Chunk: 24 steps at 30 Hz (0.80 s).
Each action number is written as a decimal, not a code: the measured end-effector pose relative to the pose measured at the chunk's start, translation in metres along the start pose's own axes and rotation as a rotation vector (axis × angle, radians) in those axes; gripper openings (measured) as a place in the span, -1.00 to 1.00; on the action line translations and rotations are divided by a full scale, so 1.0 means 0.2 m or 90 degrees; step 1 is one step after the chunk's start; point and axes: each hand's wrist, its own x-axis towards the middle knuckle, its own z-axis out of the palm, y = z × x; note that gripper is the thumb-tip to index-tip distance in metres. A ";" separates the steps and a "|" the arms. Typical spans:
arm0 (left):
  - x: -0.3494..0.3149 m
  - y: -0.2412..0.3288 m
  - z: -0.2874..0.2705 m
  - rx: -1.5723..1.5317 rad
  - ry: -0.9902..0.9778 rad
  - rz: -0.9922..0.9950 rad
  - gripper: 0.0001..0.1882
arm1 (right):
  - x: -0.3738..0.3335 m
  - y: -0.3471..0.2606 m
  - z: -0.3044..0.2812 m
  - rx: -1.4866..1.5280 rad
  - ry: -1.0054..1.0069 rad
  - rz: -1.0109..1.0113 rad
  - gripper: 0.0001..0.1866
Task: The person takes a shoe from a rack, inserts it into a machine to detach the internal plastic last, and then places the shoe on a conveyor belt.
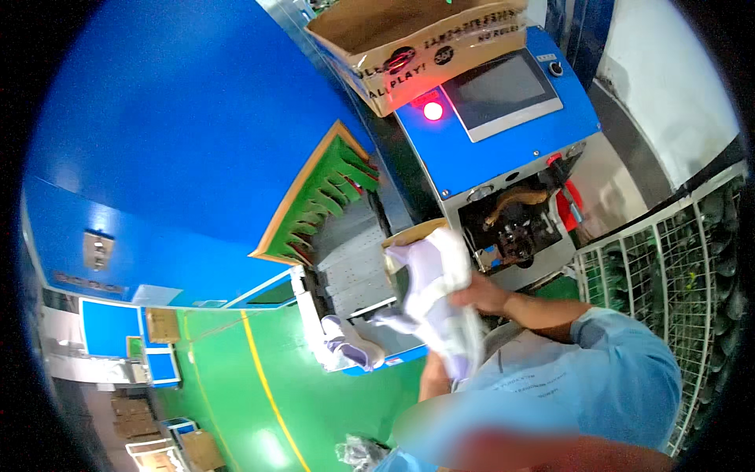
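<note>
So I'm standing by this blue machine, and the white-and-lavender shoe is up in the air between it and the grey conveyor bed, right in front of the person's chest. The right hand looks clamped on its side, which I'd guess leaves most of the upper uncovered. The left hand is mostly hidden low behind it, probably propping it from underneath, but honestly can't tell if it's gripping. It's blurry, so could be two shoes overlapping. More matching footwear lies at the conveyor's near end, likely for easy reach. Green strips hang over the opening, maybe so stuff can slip through, and a cardboard box sits atop the machine, beside the screen.
</note>
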 end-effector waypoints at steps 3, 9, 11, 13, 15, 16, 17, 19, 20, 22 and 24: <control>0.04 -0.10 0.18 0.290 -0.054 0.104 -0.24 | -0.13 -0.27 -0.10 0.044 -0.019 0.037 -0.02; 0.14 -0.27 0.43 0.276 -0.186 0.089 -0.37 | -0.45 -0.24 -0.45 0.098 -0.016 0.166 -0.41; 0.17 -0.30 0.57 0.346 -0.213 0.057 -0.47 | -0.63 -0.19 -0.58 0.171 0.005 0.228 -0.48; 0.12 -0.31 0.75 0.457 -0.220 0.000 -0.65 | -0.75 -0.03 -0.75 0.317 0.009 0.240 -0.45; 0.07 -0.34 0.89 0.525 -0.193 0.024 -0.82 | -0.88 0.00 -0.75 0.570 -0.057 0.272 -0.37; 0.16 -0.38 0.81 0.565 -0.196 -0.045 -0.84 | -0.94 0.01 -0.75 0.677 -0.109 0.267 -0.33; 0.20 -0.41 0.76 0.604 -0.197 -0.114 -0.83 | -1.01 0.02 -0.75 0.791 -0.198 0.254 -0.29; 0.26 -0.50 0.74 0.668 -0.181 -0.115 -0.69 | -1.04 0.06 -0.86 0.732 -0.197 0.181 -0.30; 0.26 -0.50 0.76 0.540 -0.210 -0.154 -0.70 | -1.06 0.01 -0.90 0.735 -0.190 0.180 -0.30; 0.12 -0.42 0.94 0.381 -0.241 -0.197 -0.75 | -1.13 -0.09 -0.97 0.546 -0.021 0.070 -0.32; -0.03 -0.35 0.98 0.381 -0.235 -0.188 -0.83 | -1.22 -0.14 -0.99 0.355 0.148 -0.018 -0.28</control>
